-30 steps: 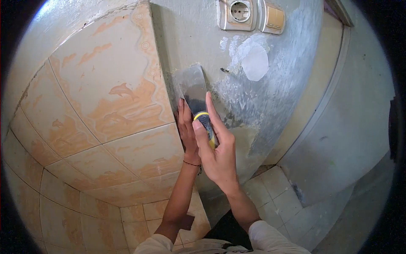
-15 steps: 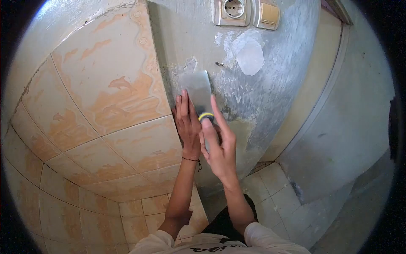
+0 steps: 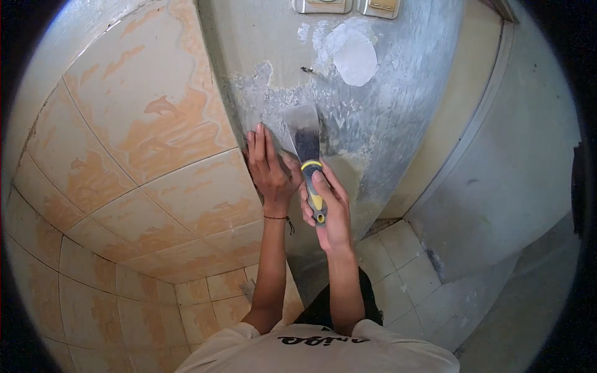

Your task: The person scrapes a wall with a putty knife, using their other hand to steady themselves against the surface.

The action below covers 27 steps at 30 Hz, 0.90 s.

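Note:
My right hand [image 3: 329, 202] is wrapped round the grey and yellow handle of a putty knife [image 3: 306, 133]. Its wide metal blade points up and lies against or close to the grey wall [image 3: 348, 133], where the paint is scraped and patchy. Beside the blade, my left hand [image 3: 272, 171] rests on the wall, palm inward and fingers stretched upward, along the edge of the tiled surface. It holds nothing. A round white patch [image 3: 356, 59] and a small dark hole [image 3: 306, 69] show on the wall above the blade.
Tiles with dolphin pictures [image 3: 155, 137] cover the left side, their edge standing beside my left hand. A socket [image 3: 322, 5] and a light switch [image 3: 379, 6] sit at the top. To the right is a grey door [image 3: 497, 180], with floor tiles [image 3: 398, 273] below.
The putty knife has turned and shifted, so its handle and narrow blade neck now show. My left hand has moved slightly left relative to the blade, and the view has tipped downward.

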Motion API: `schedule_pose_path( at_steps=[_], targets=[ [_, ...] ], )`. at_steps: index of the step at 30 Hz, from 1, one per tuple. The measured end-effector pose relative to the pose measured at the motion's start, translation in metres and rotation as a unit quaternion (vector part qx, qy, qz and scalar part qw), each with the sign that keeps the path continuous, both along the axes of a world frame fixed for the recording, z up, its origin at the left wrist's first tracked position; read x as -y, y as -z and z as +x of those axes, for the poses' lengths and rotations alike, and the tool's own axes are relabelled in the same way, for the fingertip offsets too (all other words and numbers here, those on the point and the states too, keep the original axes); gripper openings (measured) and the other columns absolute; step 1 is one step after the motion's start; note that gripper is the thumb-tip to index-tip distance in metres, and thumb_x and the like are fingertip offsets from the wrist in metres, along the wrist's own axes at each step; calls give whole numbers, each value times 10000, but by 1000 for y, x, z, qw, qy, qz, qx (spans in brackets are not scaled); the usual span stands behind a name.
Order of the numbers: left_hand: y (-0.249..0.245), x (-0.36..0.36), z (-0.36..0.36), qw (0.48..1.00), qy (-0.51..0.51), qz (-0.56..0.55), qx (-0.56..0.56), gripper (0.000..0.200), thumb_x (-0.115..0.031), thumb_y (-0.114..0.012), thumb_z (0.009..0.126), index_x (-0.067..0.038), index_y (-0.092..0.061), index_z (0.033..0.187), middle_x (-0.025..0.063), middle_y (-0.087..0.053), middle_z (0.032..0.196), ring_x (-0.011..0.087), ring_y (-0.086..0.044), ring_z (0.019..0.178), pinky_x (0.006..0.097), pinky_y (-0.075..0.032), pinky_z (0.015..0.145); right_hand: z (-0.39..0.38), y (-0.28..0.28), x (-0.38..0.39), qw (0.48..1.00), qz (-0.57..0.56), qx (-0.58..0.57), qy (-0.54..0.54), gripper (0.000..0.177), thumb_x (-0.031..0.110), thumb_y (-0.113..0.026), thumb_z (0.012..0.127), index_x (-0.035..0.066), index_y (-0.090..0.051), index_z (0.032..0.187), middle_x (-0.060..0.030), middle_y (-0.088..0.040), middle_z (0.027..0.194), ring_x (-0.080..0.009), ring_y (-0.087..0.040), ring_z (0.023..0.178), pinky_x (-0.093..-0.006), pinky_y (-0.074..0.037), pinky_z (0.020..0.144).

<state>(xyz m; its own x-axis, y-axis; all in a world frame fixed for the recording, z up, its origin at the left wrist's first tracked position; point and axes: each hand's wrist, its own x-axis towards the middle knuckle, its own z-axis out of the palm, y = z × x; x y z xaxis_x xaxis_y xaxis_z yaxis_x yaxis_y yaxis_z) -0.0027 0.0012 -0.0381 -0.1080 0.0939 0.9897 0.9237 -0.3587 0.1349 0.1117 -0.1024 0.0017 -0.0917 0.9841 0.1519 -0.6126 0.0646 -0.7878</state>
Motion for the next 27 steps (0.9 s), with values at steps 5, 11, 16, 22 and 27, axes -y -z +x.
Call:
schedule_pose_path(
  at_steps=[5, 11, 16, 22, 27],
  targets=[
    [2, 2, 0, 1000, -8, 0, -4, 539, -149, -491, 915, 64, -491, 1411, 195, -486, 1479, 381, -444, 1384, 496, -318, 1167, 10, 11, -9, 983, 6, -146, -111, 488, 255, -461, 1059, 160, -328, 1519, -48, -496, 897, -71, -479, 672, -182, -362, 426],
    [5, -5, -1, 999, -31, 9, -1, 485, -127, -505, 945, 42, -517, 1400, 152, -493, 1486, 357, -449, 1387, 488, -334, 1164, 10, -3, -5, 936, 45, -243, -250, 582, 305, -428, 1069, 242, -195, 1598, -37, -446, 854, -89, -400, 584, -166, -283, 334],
    [13, -12, -3, 999, -10, 43, 4, 411, -145, -544, 986, 32, -533, 1356, 142, -486, 1497, 342, -450, 1390, 495, -351, 1163, -2, 0, -4, 907, 35, -263, -326, 481, 302, -396, 1084, 184, -324, 1545, -32, -406, 752, -48, -293, 437, -152, -209, 296],
    [30, -19, -6, 983, 140, 12, 116, 428, -204, -563, 990, 10, -512, 1357, 181, -457, 1494, 378, -434, 1394, 531, -337, 1165, -15, -12, -8, 962, 27, -115, -247, 510, 323, -401, 1082, 152, -314, 1554, 10, -376, 690, -30, -285, 420, -154, -194, 292],
    [28, -16, -9, 989, 120, -17, 83, 424, -207, -554, 995, 13, -505, 1354, 174, -466, 1482, 373, -417, 1408, 534, -331, 1165, -20, -17, -2, 966, 34, -118, -227, 511, 317, -393, 1083, 160, -298, 1561, 11, -387, 694, -29, -288, 414, -154, -191, 284]
  ],
)
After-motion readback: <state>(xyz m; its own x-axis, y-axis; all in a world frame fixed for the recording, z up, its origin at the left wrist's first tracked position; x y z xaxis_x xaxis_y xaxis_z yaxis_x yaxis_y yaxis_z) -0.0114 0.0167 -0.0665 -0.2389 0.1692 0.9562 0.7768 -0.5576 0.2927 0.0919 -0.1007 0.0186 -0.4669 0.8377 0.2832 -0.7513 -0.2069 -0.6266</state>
